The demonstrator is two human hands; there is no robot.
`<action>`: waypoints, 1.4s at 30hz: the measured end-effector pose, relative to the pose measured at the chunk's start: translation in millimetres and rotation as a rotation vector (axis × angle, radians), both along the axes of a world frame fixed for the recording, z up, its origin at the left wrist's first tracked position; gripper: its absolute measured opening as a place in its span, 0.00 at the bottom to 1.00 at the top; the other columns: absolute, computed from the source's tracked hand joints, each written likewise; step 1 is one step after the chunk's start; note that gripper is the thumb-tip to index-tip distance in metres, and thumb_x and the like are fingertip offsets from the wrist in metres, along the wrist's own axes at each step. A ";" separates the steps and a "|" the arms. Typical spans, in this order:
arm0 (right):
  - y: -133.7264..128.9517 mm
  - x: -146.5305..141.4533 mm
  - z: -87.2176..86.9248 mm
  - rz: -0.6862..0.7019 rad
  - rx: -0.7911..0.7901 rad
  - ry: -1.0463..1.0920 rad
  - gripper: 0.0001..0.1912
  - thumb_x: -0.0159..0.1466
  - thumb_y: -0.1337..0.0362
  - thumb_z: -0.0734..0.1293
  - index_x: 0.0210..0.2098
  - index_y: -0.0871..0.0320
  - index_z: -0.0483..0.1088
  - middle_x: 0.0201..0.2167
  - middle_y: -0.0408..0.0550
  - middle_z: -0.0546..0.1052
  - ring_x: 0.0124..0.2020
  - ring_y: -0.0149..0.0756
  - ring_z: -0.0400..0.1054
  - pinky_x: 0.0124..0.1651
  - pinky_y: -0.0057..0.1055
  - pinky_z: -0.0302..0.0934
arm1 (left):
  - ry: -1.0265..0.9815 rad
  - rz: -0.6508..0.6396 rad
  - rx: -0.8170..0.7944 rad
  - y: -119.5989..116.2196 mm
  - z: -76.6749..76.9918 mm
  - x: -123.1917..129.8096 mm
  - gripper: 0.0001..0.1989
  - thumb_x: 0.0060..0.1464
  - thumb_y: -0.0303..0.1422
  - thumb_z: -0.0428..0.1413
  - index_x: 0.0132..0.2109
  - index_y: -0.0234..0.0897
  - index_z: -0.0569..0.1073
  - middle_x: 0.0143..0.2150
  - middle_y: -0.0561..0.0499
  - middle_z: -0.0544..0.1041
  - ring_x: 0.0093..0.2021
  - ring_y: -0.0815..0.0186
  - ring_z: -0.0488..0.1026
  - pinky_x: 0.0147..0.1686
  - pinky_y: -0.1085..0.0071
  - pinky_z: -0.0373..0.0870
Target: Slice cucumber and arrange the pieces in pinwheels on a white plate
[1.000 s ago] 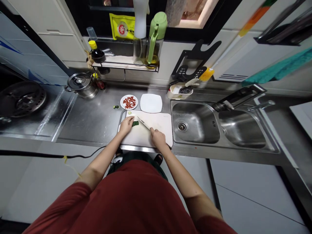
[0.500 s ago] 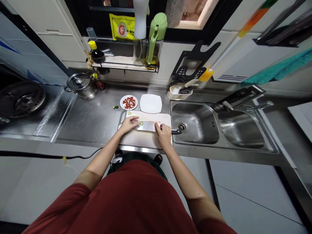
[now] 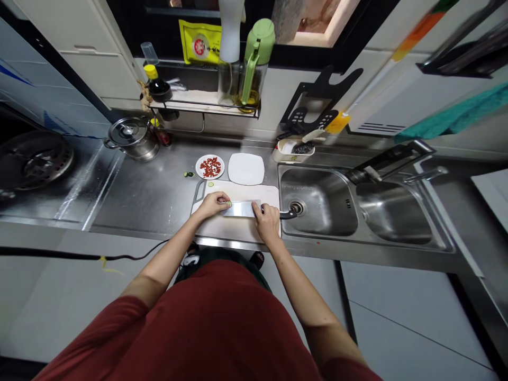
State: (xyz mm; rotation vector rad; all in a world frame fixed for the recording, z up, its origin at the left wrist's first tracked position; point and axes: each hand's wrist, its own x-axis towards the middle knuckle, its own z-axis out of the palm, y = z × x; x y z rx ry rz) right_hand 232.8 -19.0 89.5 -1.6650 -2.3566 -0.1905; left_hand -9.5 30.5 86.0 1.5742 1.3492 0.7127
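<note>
My right hand [image 3: 267, 219] grips a kitchen knife [image 3: 241, 209] with a broad blade, near where the blade meets its black handle. The blade lies nearly flat over the white cutting board [image 3: 238, 227] and points left. At the blade's left end, my left hand [image 3: 213, 205] pinches a thin green cucumber slice [image 3: 229, 203] between thumb and fingers, right against the metal. Another cucumber slice [image 3: 210, 184] rests alone near the board's top left corner.
Behind the board stand a plate of chopped red pieces [image 3: 210, 167] and a white square plate [image 3: 246, 169]. Small cucumber ends [image 3: 189, 174] lie left of them. A steel pot [image 3: 133, 138] stands at the back left; the sink [image 3: 317, 201] adjoins the board's right side.
My left fingers have closed around the cucumber slice, which earlier showed on the blade beside the fingertips. The knife has tilted slightly and stays in nearly the same place.
</note>
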 end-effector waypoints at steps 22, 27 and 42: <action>-12.8 8.3 -22.0 -0.122 -0.141 0.047 0.22 0.62 0.69 0.60 0.55 0.54 0.67 0.37 0.51 0.64 0.37 0.39 0.52 0.43 0.34 0.45 | 0.339 0.529 0.001 64.6 -57.1 -33.7 0.12 0.45 0.34 0.58 0.40 0.40 0.74 0.31 0.53 0.76 0.32 0.68 0.71 0.37 0.72 0.64; -13.6 9.5 -24.1 -0.126 -0.149 0.059 0.22 0.61 0.68 0.60 0.55 0.55 0.67 0.37 0.51 0.64 0.37 0.39 0.52 0.43 0.34 0.45 | 0.456 0.499 0.018 69.7 -55.3 -33.1 0.11 0.47 0.31 0.56 0.41 0.40 0.74 0.33 0.51 0.77 0.35 0.65 0.72 0.39 0.71 0.63; -12.2 8.8 -26.3 -0.142 -0.164 0.098 0.23 0.60 0.69 0.61 0.55 0.54 0.67 0.37 0.50 0.64 0.38 0.39 0.53 0.43 0.34 0.46 | 0.633 0.395 0.129 58.6 -54.6 -32.8 0.13 0.53 0.36 0.54 0.44 0.41 0.78 0.44 0.42 0.75 0.45 0.56 0.70 0.44 0.64 0.65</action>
